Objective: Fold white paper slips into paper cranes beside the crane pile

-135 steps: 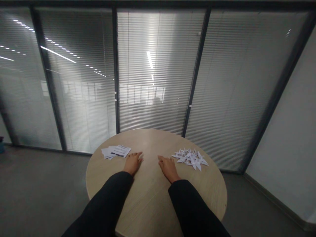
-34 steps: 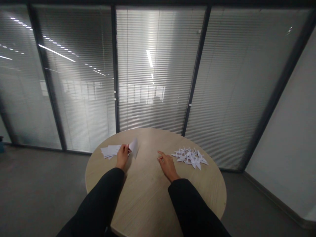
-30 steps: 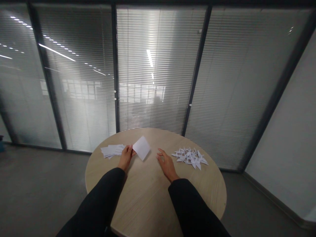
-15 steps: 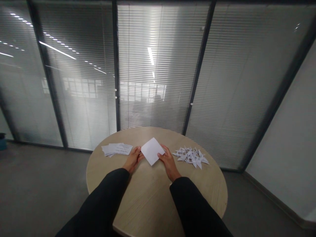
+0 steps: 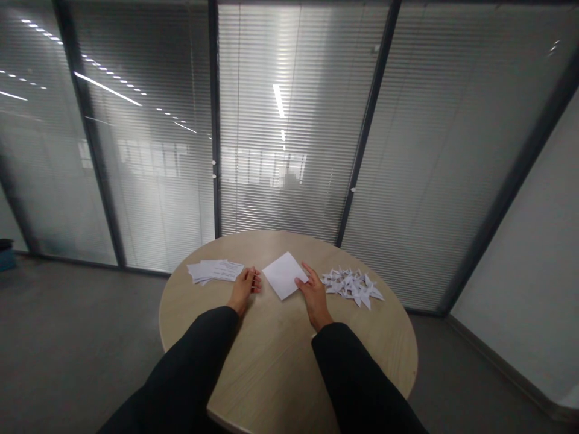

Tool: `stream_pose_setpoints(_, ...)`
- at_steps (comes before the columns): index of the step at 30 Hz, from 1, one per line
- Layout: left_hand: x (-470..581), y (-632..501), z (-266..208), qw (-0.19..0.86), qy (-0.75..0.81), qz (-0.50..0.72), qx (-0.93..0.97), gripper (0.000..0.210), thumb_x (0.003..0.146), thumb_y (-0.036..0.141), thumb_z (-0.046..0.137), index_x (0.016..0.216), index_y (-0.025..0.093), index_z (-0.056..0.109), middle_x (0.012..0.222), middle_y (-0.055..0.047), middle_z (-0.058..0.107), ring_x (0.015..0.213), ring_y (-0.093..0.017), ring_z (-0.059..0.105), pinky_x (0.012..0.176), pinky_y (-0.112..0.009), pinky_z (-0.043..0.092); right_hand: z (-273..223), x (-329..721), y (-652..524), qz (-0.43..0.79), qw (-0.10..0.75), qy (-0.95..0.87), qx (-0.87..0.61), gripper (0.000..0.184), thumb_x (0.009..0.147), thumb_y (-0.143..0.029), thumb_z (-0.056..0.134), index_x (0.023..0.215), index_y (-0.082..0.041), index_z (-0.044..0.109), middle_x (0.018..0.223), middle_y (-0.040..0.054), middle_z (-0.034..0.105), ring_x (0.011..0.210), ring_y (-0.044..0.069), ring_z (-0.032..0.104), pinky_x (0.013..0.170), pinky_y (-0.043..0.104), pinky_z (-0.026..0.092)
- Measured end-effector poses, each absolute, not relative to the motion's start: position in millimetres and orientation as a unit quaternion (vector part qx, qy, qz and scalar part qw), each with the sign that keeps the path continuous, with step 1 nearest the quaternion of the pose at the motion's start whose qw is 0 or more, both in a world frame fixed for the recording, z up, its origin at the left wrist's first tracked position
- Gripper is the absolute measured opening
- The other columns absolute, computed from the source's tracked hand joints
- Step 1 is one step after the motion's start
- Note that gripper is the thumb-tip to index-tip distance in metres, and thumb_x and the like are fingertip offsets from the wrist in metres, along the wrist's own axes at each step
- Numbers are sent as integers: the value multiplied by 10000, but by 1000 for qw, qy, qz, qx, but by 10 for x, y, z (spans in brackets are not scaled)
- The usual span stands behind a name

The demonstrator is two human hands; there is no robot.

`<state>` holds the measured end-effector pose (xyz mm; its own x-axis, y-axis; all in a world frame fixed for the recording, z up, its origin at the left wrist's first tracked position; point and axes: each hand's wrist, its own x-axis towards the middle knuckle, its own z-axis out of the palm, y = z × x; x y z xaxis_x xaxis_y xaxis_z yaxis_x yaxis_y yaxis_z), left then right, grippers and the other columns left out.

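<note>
A square white sheet of paper is turned like a diamond above the middle of the table, one corner pointing away from me. My right hand grips its right corner, the thumb on top and the other fingers partly behind. Just left of the sheet, my left hand is apart from it, its fingers loosely curled with nothing seen in them. Close by that hand lies a loose stack of white paper, with print on some of it. Several folded white paper cranes are heaped to the right of my right hand.
Everything rests on a round, light wooden table with a straight edge near me. Behind it stands a glass partition with blinds and dark frames. A white wall rises at the right.
My left hand has let go of the sheet's left corner and drawn slightly left. The sheet has moved a little to the right in my right hand.
</note>
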<state>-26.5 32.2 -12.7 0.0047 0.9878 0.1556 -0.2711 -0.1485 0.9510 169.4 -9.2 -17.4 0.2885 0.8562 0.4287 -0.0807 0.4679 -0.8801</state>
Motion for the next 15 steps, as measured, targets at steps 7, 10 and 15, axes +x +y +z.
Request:
stream_pose_setpoints(7, -242, 176, -76, 600, 350, 474, 541, 630, 764, 553, 607, 1270, 229, 417, 690, 1, 602, 483, -119, 592, 398, -184, 403, -217, 1720, -45, 338, 699, -486, -401, 538, 653, -341, 732, 1148, -187, 588, 974, 75, 700, 865, 218, 650, 780, 334, 486)
stream_pose_setpoints(10, -247, 139, -55, 617, 331, 452, 553, 676, 763, 523, 631, 1317, 243, 363, 847, -70, 650, 643, -184, 674, 458, -230, 482, -220, 1711, -34, 348, 688, -487, -410, 413, 639, -371, 728, 994, -175, 650, 967, 79, 705, 878, 229, 648, 786, 340, 483)
stream_pose_setpoints(15, -257, 141, -37, 630, 311, 447, 554, 494, 749, 487, 668, 1096, 168, 519, 976, -145, 658, 798, -235, 690, 518, -262, 531, -208, 1704, -40, 353, 675, -498, -415, 365, 644, -430, 718, 896, -169, 679, 872, 63, 712, 792, 216, 639, 727, 321, 478)
